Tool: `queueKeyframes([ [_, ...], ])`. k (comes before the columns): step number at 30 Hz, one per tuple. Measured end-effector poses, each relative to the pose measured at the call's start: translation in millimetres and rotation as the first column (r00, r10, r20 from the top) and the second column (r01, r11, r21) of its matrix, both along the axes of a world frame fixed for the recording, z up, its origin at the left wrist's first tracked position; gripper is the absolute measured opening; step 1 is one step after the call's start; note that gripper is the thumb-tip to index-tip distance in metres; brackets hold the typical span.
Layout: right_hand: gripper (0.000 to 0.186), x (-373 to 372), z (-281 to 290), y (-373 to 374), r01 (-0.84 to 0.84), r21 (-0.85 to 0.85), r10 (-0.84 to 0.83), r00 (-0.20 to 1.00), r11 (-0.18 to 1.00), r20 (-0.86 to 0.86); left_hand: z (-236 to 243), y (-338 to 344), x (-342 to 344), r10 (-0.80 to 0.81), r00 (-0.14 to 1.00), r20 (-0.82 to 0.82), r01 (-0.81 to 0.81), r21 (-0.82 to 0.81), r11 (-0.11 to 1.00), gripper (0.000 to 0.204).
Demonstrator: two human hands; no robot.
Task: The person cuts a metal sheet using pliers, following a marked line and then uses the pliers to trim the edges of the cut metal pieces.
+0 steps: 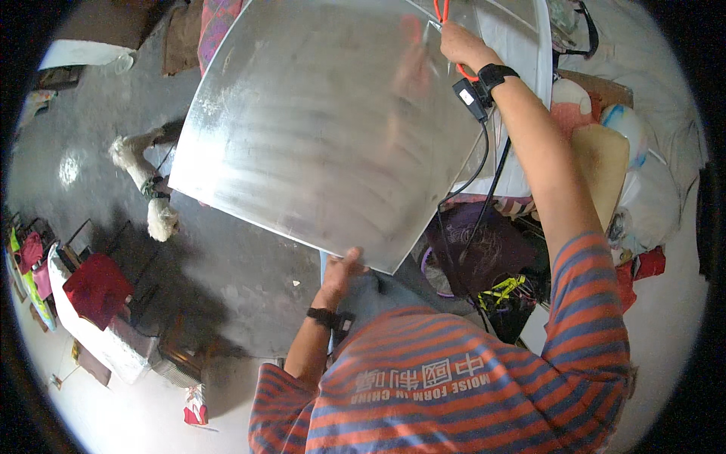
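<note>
A large, shiny metal sheet (302, 136) with scuffs and blurred reflections fills the upper middle of the view, tilted above the floor and the white table. My left hand (342, 278) pinches its near edge, thumb on top and the other fingers hidden below. At the sheet's far right edge, my right hand (465, 49) is closed around an orange-handled tool (467, 73). Orange parts stick out on both sides of that fist; its working end is mostly hidden, so I cannot tell its exact kind. Both wrists wear black straps, and a black cable hangs from the right one.
A pale dog (147, 181) with a collar stands on the grey floor (234, 303) at left. Under the sheet's right side is a white tabletop (522, 45). Cushions and bags (628, 132) lie beyond my right arm. A dark cloth (488, 238) hangs near my right side.
</note>
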State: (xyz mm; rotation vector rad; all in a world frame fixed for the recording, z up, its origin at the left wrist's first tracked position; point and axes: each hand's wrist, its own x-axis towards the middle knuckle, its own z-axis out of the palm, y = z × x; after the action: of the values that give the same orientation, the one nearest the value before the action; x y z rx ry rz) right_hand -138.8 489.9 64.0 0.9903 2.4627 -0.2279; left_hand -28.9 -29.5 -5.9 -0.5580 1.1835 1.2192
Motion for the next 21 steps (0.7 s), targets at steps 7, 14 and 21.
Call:
queueKeyframes([
  [7, 0.021, 12.5, -14.3, 5.6, 0.043, 0.022, -0.042, 0.998, 0.999, -0.056, -4.5, 1.1, 0.0, -0.006, 1.000, 0.030, 0.006, 0.008, 1.000, 0.036],
  [14, 0.021, 19.7, -9.5, -9.7, -0.032, 0.052, 0.033, 0.999, 0.998, -0.013, -4.9, -2.6, 1.5, 0.010, 1.000, -0.028, -0.009, 0.032, 0.999, 0.032],
  [21, 0.022, 22.0, -12.7, -10.8, 0.048, 0.036, -0.046, 0.997, 0.998, -0.063, -27.7, -16.9, 12.3, -0.050, 0.999, 0.007, 0.050, 0.023, 0.999, 0.034],
])
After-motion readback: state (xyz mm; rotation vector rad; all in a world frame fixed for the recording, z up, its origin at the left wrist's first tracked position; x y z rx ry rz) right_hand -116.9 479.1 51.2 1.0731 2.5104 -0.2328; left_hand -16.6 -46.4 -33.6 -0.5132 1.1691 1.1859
